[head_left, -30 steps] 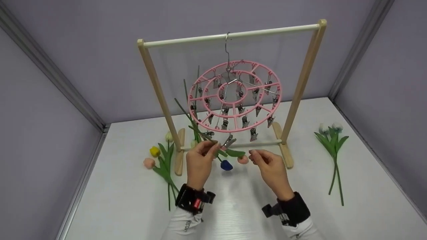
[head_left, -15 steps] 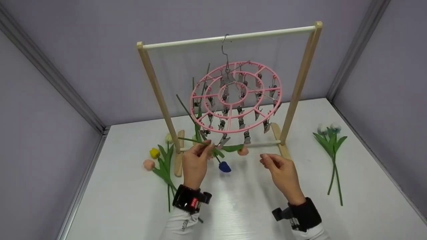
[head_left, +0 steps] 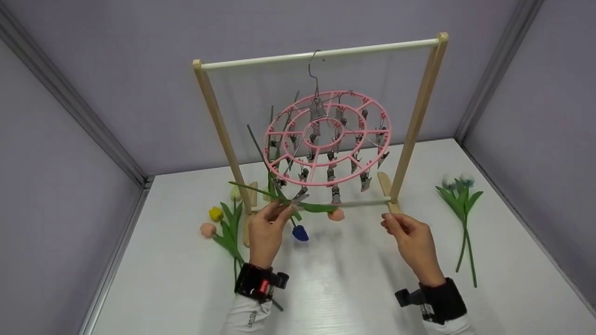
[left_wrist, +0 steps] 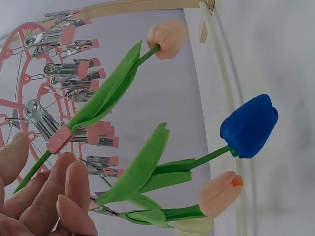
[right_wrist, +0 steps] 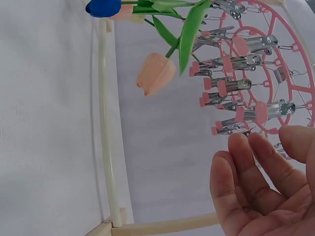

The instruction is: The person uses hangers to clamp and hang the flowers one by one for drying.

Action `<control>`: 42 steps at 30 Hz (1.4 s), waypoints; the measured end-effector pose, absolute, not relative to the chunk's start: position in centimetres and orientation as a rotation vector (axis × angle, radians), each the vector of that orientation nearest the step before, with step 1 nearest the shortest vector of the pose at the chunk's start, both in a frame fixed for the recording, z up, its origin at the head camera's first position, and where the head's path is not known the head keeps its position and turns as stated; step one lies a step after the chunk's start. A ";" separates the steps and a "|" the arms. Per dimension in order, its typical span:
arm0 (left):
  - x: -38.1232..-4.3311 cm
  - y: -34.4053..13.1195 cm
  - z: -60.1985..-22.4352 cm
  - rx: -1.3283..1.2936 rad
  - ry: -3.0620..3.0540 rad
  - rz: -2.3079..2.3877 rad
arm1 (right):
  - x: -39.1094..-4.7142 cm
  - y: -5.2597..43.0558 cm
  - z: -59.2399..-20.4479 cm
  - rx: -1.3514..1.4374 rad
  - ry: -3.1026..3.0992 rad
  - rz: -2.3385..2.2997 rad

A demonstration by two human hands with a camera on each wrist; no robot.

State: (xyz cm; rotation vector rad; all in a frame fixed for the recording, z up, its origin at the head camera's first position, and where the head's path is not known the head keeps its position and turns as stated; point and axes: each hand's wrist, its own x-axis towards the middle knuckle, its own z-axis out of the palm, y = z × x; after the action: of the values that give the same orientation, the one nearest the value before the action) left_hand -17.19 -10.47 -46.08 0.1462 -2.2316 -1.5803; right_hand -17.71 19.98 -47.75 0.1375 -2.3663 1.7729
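A peach tulip (left_wrist: 169, 39) with a green leaf is pinched at its stem by a pink-padded metal clip (left_wrist: 59, 139) of the round pink clip hanger (head_left: 312, 183). My left hand (head_left: 266, 232) is at that clip. In the left wrist view the stem passes through a gap between thumb and fingers, a fingertip close against the clip's pad. A blue tulip (head_left: 300, 233) hangs head down beside this hand; other tulips hang behind, partly hidden. To the right, my right hand (head_left: 412, 242) is raised below the hanger, fingers softly bent, holding nothing.
The hanger hooks over the white bar (head_left: 260, 60) of a wooden stand (head_left: 419, 111). Yellow (head_left: 216, 213), peach (head_left: 208, 230) and cream tulips lie on the white table at left. White-blue tulips (head_left: 461, 200) lie at right. Several bare clips dangle from the hanger.
The hanger has turned, its front clips and the clipped peach tulip shifting left. My left hand moved left along with them. My right hand drew away to the right.
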 end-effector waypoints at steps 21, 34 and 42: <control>-6.9 -10.0 -48.3 0.178 -2.541 -1.502 | -15.5 29.1 -52.1 -0.124 -2.575 1.423; -3.5 -5.9 -50.5 -0.118 -2.645 -1.691 | -15.2 35.3 -53.3 -0.299 -2.819 1.069; -2.8 -5.0 -51.3 -0.308 -2.586 -1.696 | -16.2 38.0 -54.0 -0.188 -2.811 0.848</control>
State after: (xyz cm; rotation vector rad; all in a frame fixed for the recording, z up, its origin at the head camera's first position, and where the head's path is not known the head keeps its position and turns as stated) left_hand -2.80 -5.04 -51.35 -0.3084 -2.5860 -1.6958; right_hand -16.17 37.96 -53.96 -0.1877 -2.8114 0.8479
